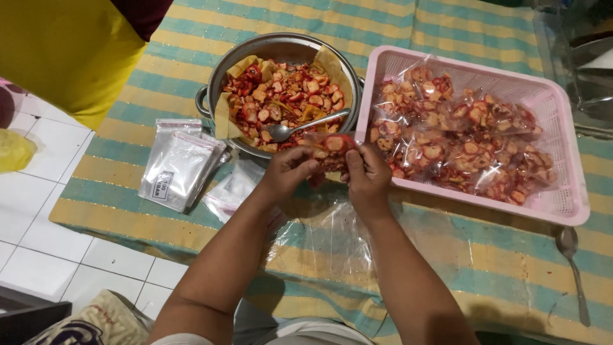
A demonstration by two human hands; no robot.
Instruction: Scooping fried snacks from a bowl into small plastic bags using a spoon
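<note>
Both hands hold one small clear bag of red and yellow chips above the striped mat. My left hand pinches the bag's left end. My right hand grips its right end, thumb on top. Just behind the bag stands a metal pot lined with brown paper and full of the same chips, with a metal spoon lying in it. To the right is a pink plastic basket holding several filled bags.
A stack of empty clear zip bags lies left of the pot, and more loose plastic lies under my forearms. A second spoon lies on the green and yellow striped mat at the right. White floor tiles are at the left.
</note>
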